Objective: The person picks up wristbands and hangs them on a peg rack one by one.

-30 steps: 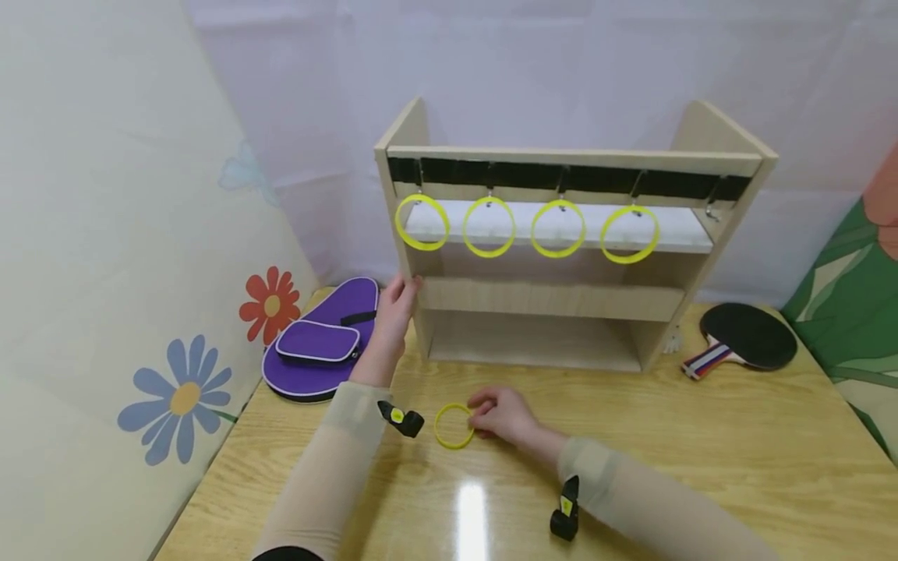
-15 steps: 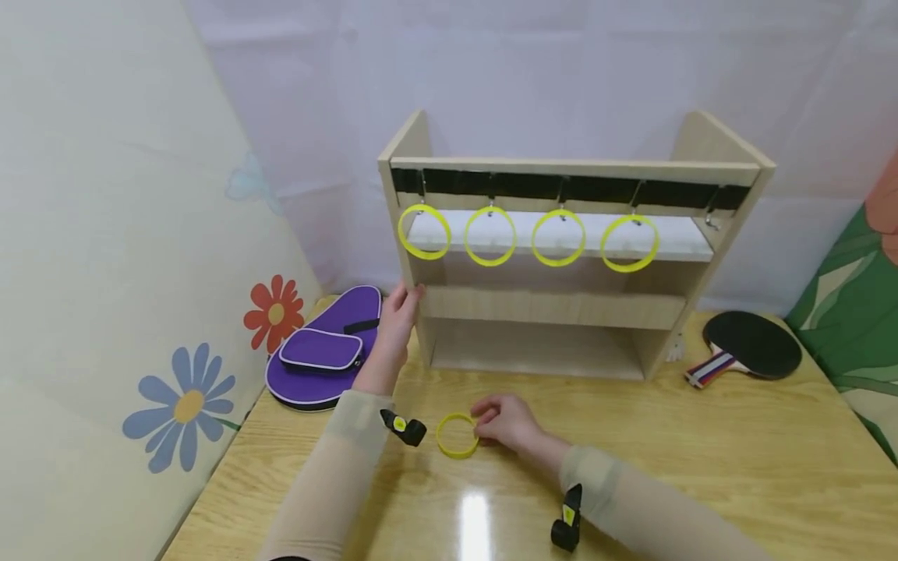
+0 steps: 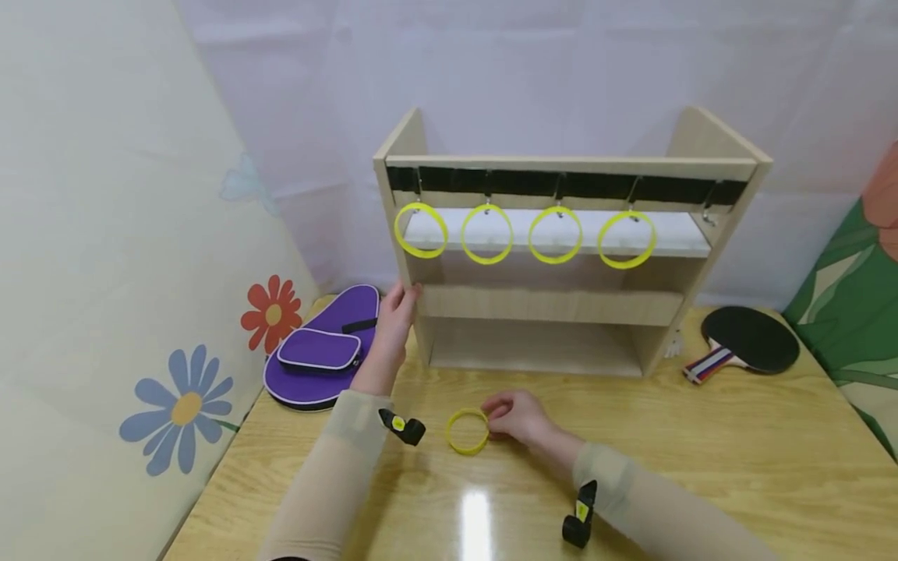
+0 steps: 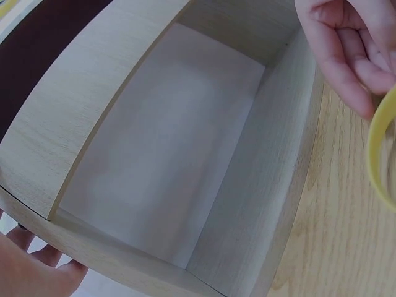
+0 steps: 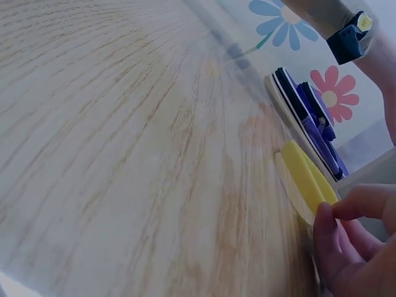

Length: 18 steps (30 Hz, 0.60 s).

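Between thumb and fingers, my right hand [image 3: 521, 419] pinches the right side of a yellow ring [image 3: 450, 430], low over the table in front of the shelf. The right wrist view shows the ring [image 5: 303, 176] tilted, thumb against its edge. My left hand [image 3: 396, 319] holds the left side panel of the wooden shelf [image 3: 554, 304]; in the left wrist view its fingers [image 4: 43, 266] lie along that panel's outside. Several yellow rings, among them a leftmost ring [image 3: 422, 255] and a rightmost ring [image 3: 626, 266], hang from hooks on a black strip [image 3: 533, 184]. The rightmost hook [image 3: 709, 218] bears no ring.
A purple paddle case [image 3: 319, 351] lies left of the shelf, against the flower-painted wall. To the right rests a black table tennis paddle [image 3: 751, 340], with a whitish object [image 3: 674, 344] partly hidden by the shelf. Everything stands on a wooden table [image 3: 701, 452].
My right hand and the yellow ring have shifted slightly to the right. The left hand stays on the shelf's side, and the head view has tilted a little.
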{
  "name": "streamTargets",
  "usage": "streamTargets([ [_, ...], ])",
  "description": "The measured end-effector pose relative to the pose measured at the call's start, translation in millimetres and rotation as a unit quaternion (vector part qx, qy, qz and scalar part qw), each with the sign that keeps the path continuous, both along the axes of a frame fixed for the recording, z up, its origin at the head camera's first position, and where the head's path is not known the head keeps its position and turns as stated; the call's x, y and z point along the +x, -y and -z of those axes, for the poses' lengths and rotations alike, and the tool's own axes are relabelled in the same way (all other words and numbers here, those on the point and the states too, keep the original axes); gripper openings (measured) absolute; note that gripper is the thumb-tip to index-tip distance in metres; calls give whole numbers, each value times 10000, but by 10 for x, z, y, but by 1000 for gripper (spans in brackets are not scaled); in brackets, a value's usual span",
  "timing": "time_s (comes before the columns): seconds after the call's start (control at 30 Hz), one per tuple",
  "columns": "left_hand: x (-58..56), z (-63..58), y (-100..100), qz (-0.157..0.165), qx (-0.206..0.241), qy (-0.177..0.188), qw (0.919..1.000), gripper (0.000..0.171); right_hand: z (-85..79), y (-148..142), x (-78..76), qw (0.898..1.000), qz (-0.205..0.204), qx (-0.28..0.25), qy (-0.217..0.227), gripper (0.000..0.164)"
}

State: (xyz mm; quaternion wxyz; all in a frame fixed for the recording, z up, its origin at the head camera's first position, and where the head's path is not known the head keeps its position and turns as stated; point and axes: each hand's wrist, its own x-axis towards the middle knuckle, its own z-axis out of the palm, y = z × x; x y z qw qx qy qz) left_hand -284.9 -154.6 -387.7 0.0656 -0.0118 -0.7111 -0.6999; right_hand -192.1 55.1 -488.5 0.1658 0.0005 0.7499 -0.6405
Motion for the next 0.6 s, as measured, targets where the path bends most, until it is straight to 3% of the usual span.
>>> streamTargets([
  [0.6, -20, 12, 7, 6, -33, -69, 10000, 47, -107, -404, 6, 9997, 226, -108, 32, 37],
])
